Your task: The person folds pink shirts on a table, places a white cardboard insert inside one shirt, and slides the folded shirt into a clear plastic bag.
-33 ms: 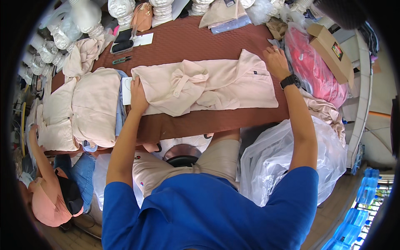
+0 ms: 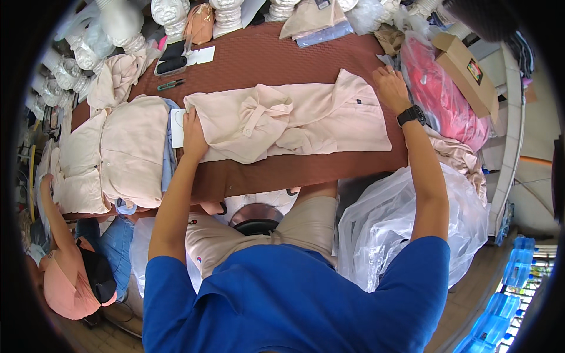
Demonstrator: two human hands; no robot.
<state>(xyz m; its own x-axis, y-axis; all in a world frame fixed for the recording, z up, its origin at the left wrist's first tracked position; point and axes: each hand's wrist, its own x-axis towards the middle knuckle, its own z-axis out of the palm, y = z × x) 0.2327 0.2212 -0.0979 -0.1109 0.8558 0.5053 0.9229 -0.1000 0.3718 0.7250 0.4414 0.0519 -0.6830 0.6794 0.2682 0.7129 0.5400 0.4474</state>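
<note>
Over on the left, folded pale shirts (image 2: 132,147) are piled up. A white card (image 2: 177,130) sits just beside the left hand (image 2: 194,138), laid on one end of a pink shirt (image 2: 329,117); whether its fingers grip, I can't tell. That shirt stretches lengthwise left to right along the brown table cover (image 2: 259,59), small dark tag (image 2: 359,102) toward its right end. Beyond, the right hand (image 2: 390,88) curls its fingers downward, their grip hidden from me.

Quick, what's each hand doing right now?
Left hand: on the pale garment; grip unclear.
Right hand: partly curled near the bagged pink bundle; can't tell if holding.
</note>
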